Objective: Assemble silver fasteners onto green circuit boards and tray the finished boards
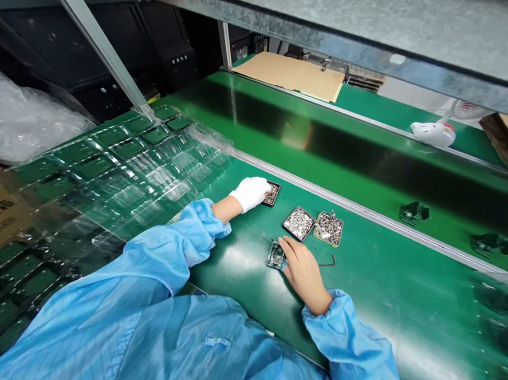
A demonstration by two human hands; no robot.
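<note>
My left hand [251, 194], in a white glove with bare fingertips, reaches into a small black tray of metal parts [272, 194]. Its fingers are bent together over the parts; whatever they pinch is too small to make out. Bare, my right hand [301, 268] grips the near edge of a small clear and dark block [275, 254] on the green table, thumb and fingers closed on its right side. Beyond that hand are a tray of silver parts [298, 223] and another square tray of screws [329, 228]. A thin L-shaped hex key [328, 263] lies right of my right hand.
Clear plastic blister trays [130, 165] cover the left side. A metal rail [323, 191] borders the green conveyor [358, 173], which carries dark parts [414, 212]. Overhead runs a metal shelf [332, 43]. A white fan [433, 133] stands at the back right.
</note>
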